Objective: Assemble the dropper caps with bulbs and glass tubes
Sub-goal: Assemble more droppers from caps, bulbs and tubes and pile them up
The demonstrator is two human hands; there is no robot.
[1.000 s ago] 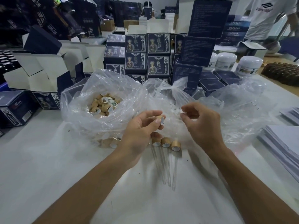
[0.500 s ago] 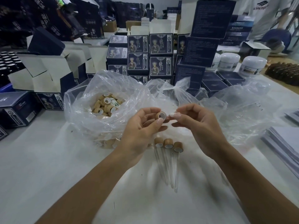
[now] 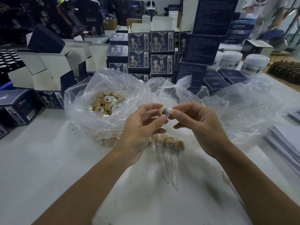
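Centre frame: left hand (image 3: 142,125) pinches a tan dropper cap (image 3: 164,111) between thumb and fingertips, open end tilted toward the right hand (image 3: 201,125), whose grip is clamped on a small white rubber bulb (image 3: 170,110) that touches the cap's rim. Step in hand, as I read it: seating the bulb into the cap. To do it well: hold the cap by its side wall only, keep the left fingertips off the opening, line the bulb up square with the bore, then push straight and evenly; rubber will fold if it goes in cocked, so a slight twist while pressing should help it seat all round. How deep it sits can't be told, since the fingers cover the joint. Just below the hands, three finished droppers (image 3: 168,143) lie side by side on the white bench (image 3: 48,168), caps toward the hands, glass tubes (image 3: 172,169) pointing to the bottom of the frame; they are near the wrists, so watch for a roll or knock. Left of centre an open clear plastic bag (image 3: 84,114) holds the loose caps (image 3: 107,103); more crumpled clear bags (image 3: 243,108) sit right of centre, contents not readable. Dark printed cartons (image 3: 162,51) stacked across the top, white jars (image 3: 256,62) upper right, paper stack (image 3: 285,143) at the right edge
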